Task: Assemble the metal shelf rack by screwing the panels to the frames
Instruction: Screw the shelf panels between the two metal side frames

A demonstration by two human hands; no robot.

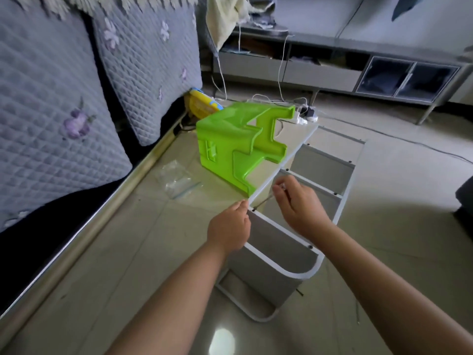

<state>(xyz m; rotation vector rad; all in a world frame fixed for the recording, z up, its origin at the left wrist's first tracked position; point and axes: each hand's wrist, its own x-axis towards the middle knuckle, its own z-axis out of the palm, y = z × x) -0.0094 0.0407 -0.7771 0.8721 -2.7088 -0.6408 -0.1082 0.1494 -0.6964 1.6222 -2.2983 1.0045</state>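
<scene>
My right hand (299, 206) pinches a thin metal screwdriver (265, 201); my left hand (230, 228), fingers curled, steadies the white metal shelf rack (286, 234).

Home living room: quilted sofa (64, 111), TV cabinet (332, 73)

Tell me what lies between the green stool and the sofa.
In the head view, a clear plastic bag lies on the floor tiles between stool and sofa.

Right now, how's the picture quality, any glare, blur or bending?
Head view: a bright glare patch on the floor tile near the bottom edge; wide-angle bending curves the bed rail; the right hand and its thin tool look slightly motion-blurred; the corners darken.
</scene>
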